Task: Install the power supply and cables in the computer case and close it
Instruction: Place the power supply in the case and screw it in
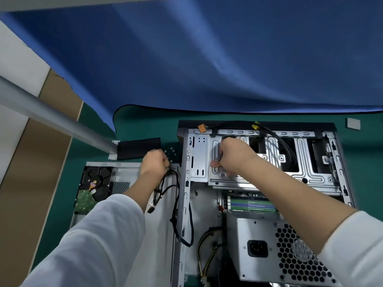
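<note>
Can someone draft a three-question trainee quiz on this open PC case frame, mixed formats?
1. True or false: the grey metal power supply with the honeycomb grille sits inside the open silver computer case.
2. The left hand grips: A) a bundle of black cables B) a screwdriver C) nothing.
3. Fill in: the bare hard drive with the green circuit board lies to the ___ of the case.

Key: 1 true; 2 A; 3 left.
</note>
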